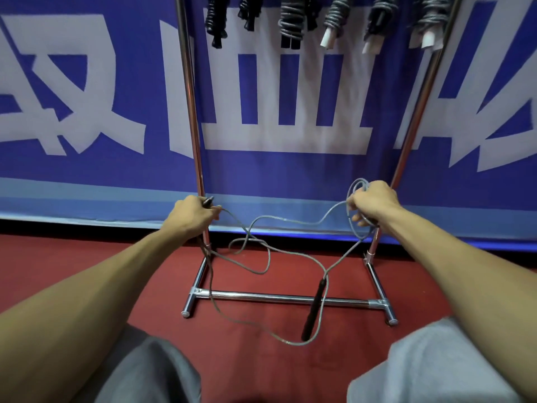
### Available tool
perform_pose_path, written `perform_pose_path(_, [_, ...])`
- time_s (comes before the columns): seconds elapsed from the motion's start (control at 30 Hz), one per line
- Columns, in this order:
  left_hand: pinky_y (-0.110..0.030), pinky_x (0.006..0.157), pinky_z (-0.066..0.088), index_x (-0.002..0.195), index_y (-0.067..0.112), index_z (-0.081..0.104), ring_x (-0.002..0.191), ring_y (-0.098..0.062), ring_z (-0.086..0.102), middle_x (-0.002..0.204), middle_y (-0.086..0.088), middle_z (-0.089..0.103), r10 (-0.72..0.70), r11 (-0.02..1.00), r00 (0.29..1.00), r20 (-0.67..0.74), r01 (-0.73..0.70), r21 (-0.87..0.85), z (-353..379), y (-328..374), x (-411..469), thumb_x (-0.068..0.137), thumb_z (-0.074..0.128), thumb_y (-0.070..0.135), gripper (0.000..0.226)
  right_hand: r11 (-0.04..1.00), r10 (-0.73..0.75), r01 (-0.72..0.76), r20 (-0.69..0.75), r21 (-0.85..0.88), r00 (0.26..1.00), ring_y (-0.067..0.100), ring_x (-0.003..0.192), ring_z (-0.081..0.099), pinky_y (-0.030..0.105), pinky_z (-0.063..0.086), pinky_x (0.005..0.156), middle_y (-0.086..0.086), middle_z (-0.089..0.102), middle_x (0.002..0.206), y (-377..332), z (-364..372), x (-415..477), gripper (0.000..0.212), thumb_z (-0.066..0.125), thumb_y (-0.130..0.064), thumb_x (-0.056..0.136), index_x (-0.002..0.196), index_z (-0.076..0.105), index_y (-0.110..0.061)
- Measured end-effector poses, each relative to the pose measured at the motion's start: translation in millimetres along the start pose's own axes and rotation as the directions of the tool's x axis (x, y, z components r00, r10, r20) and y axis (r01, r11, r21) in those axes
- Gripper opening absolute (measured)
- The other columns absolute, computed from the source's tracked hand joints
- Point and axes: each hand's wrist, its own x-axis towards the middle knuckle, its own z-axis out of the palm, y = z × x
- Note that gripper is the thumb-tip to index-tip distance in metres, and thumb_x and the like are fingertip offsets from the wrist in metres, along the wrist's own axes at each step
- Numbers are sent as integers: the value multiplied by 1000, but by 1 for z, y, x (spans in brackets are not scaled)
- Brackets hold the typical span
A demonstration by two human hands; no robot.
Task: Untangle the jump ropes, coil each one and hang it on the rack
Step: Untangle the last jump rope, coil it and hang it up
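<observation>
A grey jump rope (286,219) stretches slack between my two hands in front of the chrome rack (279,298). My left hand (190,215) grips one black handle, whose tip pokes out by the rack's left post. My right hand (373,203) holds a small bunch of grey loops of the same rope. From there a strand drops to the second black handle (313,311), which hangs over the rack's bottom bar. More rope loops loosely below and between my hands.
Several coiled ropes (290,21) with black or white handles hang from the top of the rack. A blue banner with white characters (116,112) stands right behind it. Red carpet (87,257) covers the floor. My knees in grey shorts (436,367) fill the lower corners.
</observation>
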Motion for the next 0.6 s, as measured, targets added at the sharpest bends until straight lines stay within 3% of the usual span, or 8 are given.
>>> perform_pose_path(0.13, [-29, 50, 35, 74, 21, 71, 53, -17, 43, 58, -3, 51, 195, 981, 980, 45, -196, 14, 2, 25, -8, 94, 60, 38, 29, 999, 52, -52, 240, -5, 969, 24, 48, 55, 27, 51, 41, 19, 65, 75, 0, 3, -4, 13, 58, -3, 91, 81, 60, 4])
perform_pose_path(0.23, [-33, 59, 43, 74, 22, 69, 61, -23, 54, 67, -5, 61, 236, 968, 972, 0, -235, 91, 1, 28, -9, 93, 60, 43, 30, 999, 45, -46, 283, -3, 958, 29, 52, 62, 32, 54, 43, 21, 67, 81, 1, 2, -6, 18, 55, -11, 96, 89, 55, 5])
perform_pose_path(0.37, [-34, 67, 43, 85, 23, 67, 79, -33, 59, 81, -8, 64, 262, 903, 965, 24, -254, 346, 5, 24, -12, 93, 57, 45, 26, 944, 10, -139, 395, 301, 919, 23, 47, 65, 28, 54, 41, 15, 69, 72, -10, -2, -12, 17, 47, -10, 100, 91, 51, 4])
perform_pose_path(0.43, [-34, 69, 42, 91, 21, 67, 80, -33, 55, 85, -8, 60, 250, 884, 966, 72, -258, 390, 11, 24, -14, 94, 56, 42, 24, 864, -39, -201, 460, 462, 887, 13, 44, 61, 21, 48, 39, 9, 70, 66, -20, -6, -14, 15, 53, -10, 97, 86, 56, 1])
perform_pose_path(0.53, [-34, 72, 40, 101, 20, 67, 91, -36, 57, 98, -12, 63, 272, 854, 955, 120, -297, 427, 24, 34, -19, 95, 53, 42, 27, 593, -140, -378, 553, 711, 821, 6, 46, 55, 15, 44, 40, 5, 65, 62, -40, -8, -17, 18, 53, -12, 97, 87, 61, 1])
perform_pose_path(0.6, [-34, 73, 38, 105, 23, 66, 102, -37, 59, 108, -13, 65, 338, 787, 921, 193, -389, 479, 35, 42, -23, 95, 51, 49, 31, 448, -191, -422, 545, 788, 816, 4, 45, 54, 13, 44, 41, 3, 62, 60, -53, -9, -19, 21, 50, -12, 98, 87, 62, 2])
